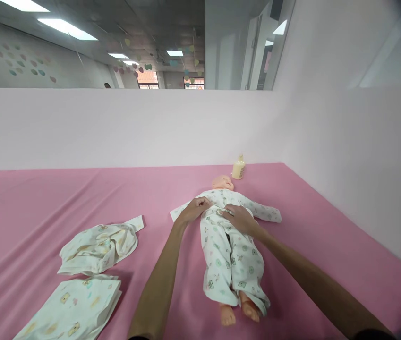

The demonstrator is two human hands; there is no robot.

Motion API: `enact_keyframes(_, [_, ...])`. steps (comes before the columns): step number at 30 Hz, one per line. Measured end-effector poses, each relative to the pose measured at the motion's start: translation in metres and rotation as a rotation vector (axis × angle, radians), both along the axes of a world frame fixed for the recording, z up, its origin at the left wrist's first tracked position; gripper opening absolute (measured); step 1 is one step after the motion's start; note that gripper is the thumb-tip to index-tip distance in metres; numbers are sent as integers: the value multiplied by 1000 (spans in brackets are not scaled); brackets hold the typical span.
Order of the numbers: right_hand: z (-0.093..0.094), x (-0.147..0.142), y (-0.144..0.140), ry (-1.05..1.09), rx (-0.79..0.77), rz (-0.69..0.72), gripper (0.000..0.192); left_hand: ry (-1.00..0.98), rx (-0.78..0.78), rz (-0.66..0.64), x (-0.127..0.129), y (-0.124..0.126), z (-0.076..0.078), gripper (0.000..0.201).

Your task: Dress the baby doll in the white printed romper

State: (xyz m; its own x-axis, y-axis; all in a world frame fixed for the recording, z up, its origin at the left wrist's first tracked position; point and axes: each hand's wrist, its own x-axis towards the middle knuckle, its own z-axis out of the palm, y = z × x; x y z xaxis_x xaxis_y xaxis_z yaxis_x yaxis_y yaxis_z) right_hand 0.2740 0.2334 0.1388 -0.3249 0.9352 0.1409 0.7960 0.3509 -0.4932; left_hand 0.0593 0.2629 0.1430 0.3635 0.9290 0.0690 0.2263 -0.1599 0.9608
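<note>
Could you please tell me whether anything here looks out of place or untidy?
One white printed baby garment lies crumpled on the pink sheet, unlike the folded one below it. Otherwise nothing stands out: both hands rest on the dressed baby doll.

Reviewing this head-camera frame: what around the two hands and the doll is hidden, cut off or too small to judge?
- Head view: the fingertips of the left hand and right hand curl into the doll's outfit, so their grip is unclear.
- Whatever fastening lies at the doll's waist is covered by both hands.
- The bottle beyond the doll's head is too small to read.
- The folded garment is cut off by the bottom edge.
</note>
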Motion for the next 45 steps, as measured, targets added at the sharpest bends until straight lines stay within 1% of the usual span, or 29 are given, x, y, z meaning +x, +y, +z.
enact_keyframes(2, [0,0,3,-34,10,-2,40,-52,8,48,0,4,-1,38])
enact_keyframes(4, [0,-2,7,-71,25,-32,40,-7,12,69,2,4,-2,39])
enact_keyframes(7, [2,-5,9,-92,32,-81,37,122,32,15,3,-1,-1,39])
enact_keyframes(9, [5,-5,9,-36,10,-57,39,149,33,-28,2,-4,1,38])
enact_keyframes(11, [10,-3,8,95,-83,7,45,156,9,-60,-2,-4,0,38])
enact_keyframes(13, [17,0,9,281,-271,53,49,168,-6,-76,-7,-1,-3,37])
enact_keyframes(15, [21,3,13,447,-442,55,50,191,-6,-79,-11,4,-8,35])
enact_keyframes(16, [23,5,15,486,-461,44,51,207,-6,-79,-13,6,-11,34])
enact_keyframes(17, [23,6,18,491,-431,30,51,221,-5,-79,-13,8,-13,32])
enact_keyframes(18, [23,6,20,472,-369,9,52,232,-2,-79,-13,10,-15,31])
enact_keyframes(21, [19,5,24,329,-140,-60,49,227,34,-53,-10,10,-17,31])
enact_keyframes(22, [18,4,24,274,-97,-56,47,216,46,-30,-8,9,-17,33])
enact_keyframes(24, [17,2,21,164,-52,1,40,192,54,-1,-5,8,-15,36])
enact_keyframes(27, [19,0,17,65,-24,94,31,184,12,-50,-5,7,-13,38])
enact_keyframes(31, [22,-1,16,24,-14,91,27,252,-39,-134,-14,6,-11,44])
enact_keyframes(34, [23,-2,19,66,-78,100,29,291,-29,-181,-17,6,-8,50])
enact_keyframes(36, [23,-2,21,71,-139,136,34,234,16,-142,-14,6,-6,51])
enact_keyframes(38, [21,-4,22,22,-128,170,35,144,79,-40,-8,6,-5,48])
enact_keyframes(39, [19,-6,23,-18,-83,170,34,102,107,12,-5,6,-5,47])
enact_keyframes(41, [14,-10,22,-112,67,130,26,32,145,75,0,6,-4,42])
enact_keyframes(43, [8,-14,22,-205,238,75,22,-21,166,89,4,5,-3,38])
enact_keyframes(45, [2,-18,22,-280,396,30,24,-36,173,70,5,2,-1,36])
